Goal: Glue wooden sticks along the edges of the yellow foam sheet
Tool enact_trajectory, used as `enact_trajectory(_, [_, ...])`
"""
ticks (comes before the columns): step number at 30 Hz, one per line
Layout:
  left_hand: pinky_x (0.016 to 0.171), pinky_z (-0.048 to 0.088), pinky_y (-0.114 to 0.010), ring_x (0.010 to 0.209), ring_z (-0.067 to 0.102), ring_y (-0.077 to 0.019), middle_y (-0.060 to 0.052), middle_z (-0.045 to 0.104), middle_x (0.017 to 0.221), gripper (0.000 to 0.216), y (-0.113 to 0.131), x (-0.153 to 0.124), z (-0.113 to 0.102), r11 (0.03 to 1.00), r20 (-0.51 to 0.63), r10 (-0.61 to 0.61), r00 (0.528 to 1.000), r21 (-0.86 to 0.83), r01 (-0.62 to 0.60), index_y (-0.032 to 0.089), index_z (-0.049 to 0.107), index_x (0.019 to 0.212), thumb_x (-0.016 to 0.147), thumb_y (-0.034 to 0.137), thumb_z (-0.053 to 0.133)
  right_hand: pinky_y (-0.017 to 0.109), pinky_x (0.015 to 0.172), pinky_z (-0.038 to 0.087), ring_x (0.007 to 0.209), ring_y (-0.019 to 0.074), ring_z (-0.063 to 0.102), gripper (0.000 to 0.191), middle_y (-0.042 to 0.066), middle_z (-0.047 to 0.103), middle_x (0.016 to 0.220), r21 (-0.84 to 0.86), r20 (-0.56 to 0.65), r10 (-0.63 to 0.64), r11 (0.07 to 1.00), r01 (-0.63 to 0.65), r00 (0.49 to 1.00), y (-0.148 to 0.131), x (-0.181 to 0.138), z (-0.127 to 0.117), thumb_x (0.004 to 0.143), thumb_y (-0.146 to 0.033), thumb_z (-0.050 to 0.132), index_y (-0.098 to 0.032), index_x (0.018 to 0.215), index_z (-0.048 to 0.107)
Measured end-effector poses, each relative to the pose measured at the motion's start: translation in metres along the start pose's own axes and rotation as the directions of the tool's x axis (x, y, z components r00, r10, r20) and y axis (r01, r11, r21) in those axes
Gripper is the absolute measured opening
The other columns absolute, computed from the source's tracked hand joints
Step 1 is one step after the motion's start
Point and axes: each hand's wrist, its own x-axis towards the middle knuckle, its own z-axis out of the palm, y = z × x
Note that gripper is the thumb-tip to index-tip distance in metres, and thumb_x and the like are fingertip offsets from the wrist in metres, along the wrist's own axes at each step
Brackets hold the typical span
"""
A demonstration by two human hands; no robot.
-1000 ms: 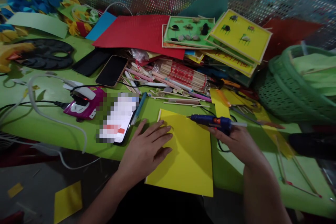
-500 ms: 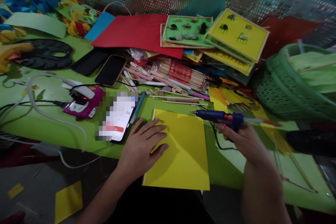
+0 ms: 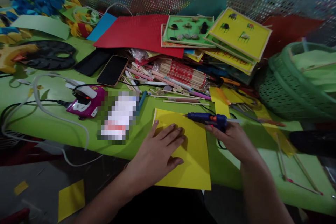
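Note:
A yellow sheet (image 3: 195, 154) lies at the near edge of the green table (image 3: 52, 126). My left hand (image 3: 157, 152) rests flat on its left half, fingers stretched out and apart. My right hand (image 3: 233, 140) is closed around the grip of a blue glue gun (image 3: 207, 119). The gun's nozzle points left and hovers over the sheet's top edge. A black cord drops from the gun beside my right hand.
A lit phone (image 3: 119, 115) and a pink charger (image 3: 85, 103) lie left of the sheet. Behind it are several sticks (image 3: 178, 75), two dark phones, a red sheet (image 3: 141, 33) and stacked framed boards (image 3: 236, 35). A green basket (image 3: 296, 80) stands at the right.
My left hand has slid right, further onto the yellow sheet. My right hand has brought the glue gun left and lower, so its nozzle is now over the sheet's top edge.

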Motion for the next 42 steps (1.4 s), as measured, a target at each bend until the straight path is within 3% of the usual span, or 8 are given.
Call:
enact_trajectory(9, [0.13,0.01,-0.055,0.154,0.034,-0.0225,0.004,0.044,0.163,0.053,-0.002,0.0,0.0,0.995,0.021,-0.036,0.999,-0.088,0.038,0.033,0.046,0.15,0.101,0.05,0.055,0.032,0.059,0.049,0.072,0.0256,0.066,0.045,0.006,0.072,0.076,-0.061,-0.022,0.011,0.998,-0.013,1.0,-0.005,0.001,0.005,0.084,-0.064,0.061,-0.02,0.083,0.073])
enact_trajectory(16, [0.131,0.004,-0.056,0.153,0.036,-0.0229,0.002,0.045,0.162,0.053,-0.005,-0.002,0.003,0.992,-0.009,-0.029,1.0,-0.125,0.027,0.032,0.048,0.149,0.099,0.05,0.057,0.032,0.057,0.048,0.067,0.0239,0.064,0.044,0.004,0.069,0.069,-0.062,-0.029,0.014,0.998,-0.015,0.999,-0.004,0.0,0.001,0.084,-0.063,0.062,-0.021,0.077,0.071])
enact_trajectory(21, [0.131,0.008,-0.055,0.15,0.041,-0.0238,0.0,0.05,0.159,0.053,-0.008,-0.001,0.003,0.991,-0.03,-0.015,0.999,-0.131,0.011,0.03,0.054,0.145,0.098,0.052,0.059,0.032,0.06,0.05,0.068,0.0236,0.065,0.045,0.005,0.071,0.073,-0.065,-0.023,0.026,0.997,-0.027,0.999,-0.005,0.0,0.003,0.084,-0.065,0.061,-0.021,0.081,0.072])
enact_trajectory(26, [0.13,0.013,-0.055,0.149,0.043,-0.0239,0.0,0.052,0.157,0.051,-0.009,-0.001,0.003,0.994,-0.045,-0.009,0.999,-0.114,0.004,0.03,0.056,0.144,0.098,0.053,0.057,0.031,0.056,0.047,0.064,0.0235,0.064,0.045,0.004,0.066,0.065,-0.075,-0.015,0.024,0.997,-0.025,1.0,-0.007,-0.001,0.0,0.084,-0.064,0.062,-0.022,0.071,0.069])
enact_trajectory(42, [0.131,0.013,-0.052,0.151,0.04,-0.0226,0.001,0.05,0.159,0.051,-0.01,-0.001,0.002,0.99,-0.033,-0.007,0.999,-0.138,0.003,0.03,0.055,0.145,0.099,0.052,0.057,0.031,0.059,0.049,0.066,0.0232,0.065,0.045,0.004,0.071,0.073,-0.039,-0.022,0.025,0.999,-0.025,0.999,-0.006,-0.001,0.003,0.084,-0.063,0.062,-0.02,0.084,0.073])
